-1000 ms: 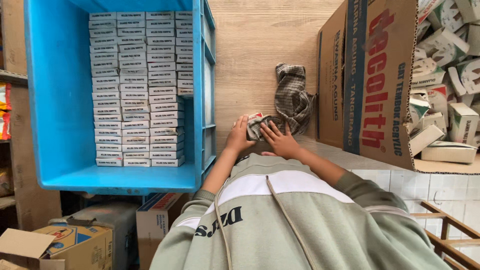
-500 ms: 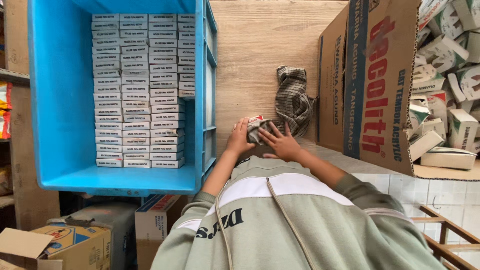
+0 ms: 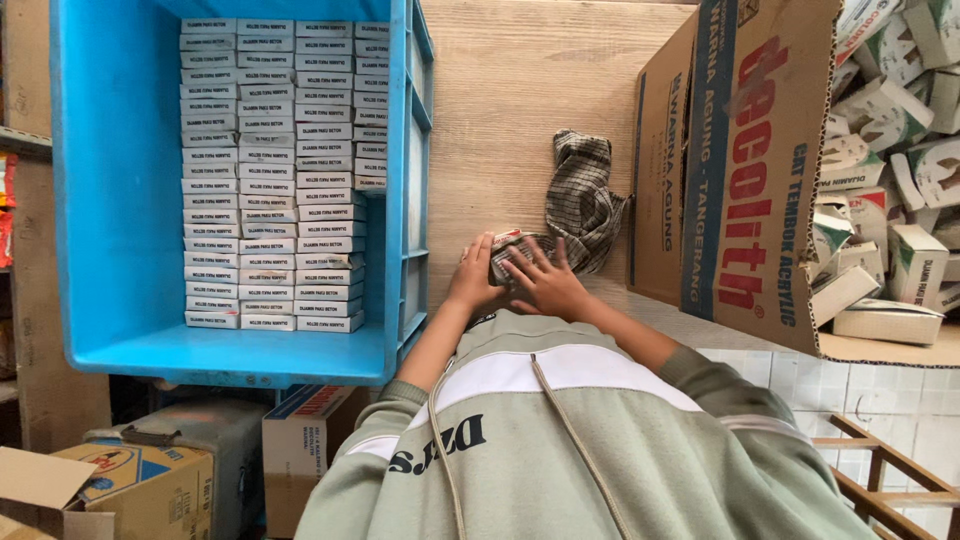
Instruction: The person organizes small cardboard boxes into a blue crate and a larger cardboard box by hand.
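Note:
My left hand and my right hand meet on a small white and red carton that lies on the wooden tabletop. The left hand grips the carton's left side, and the right hand's spread fingers press on its top and right side. A checked grey cloth lies just beyond the hands, touching the carton. My green and white jacket hides the near edge of the table.
A blue plastic crate at the left holds several neat rows of small white cartons. A big cardboard box at the right is full of loose white and green cartons. Cardboard boxes stand lower left, a wooden frame lower right.
Both hands stay on the small carton by the cloth; the right hand's fingers have shifted slightly over it. Nothing else has moved.

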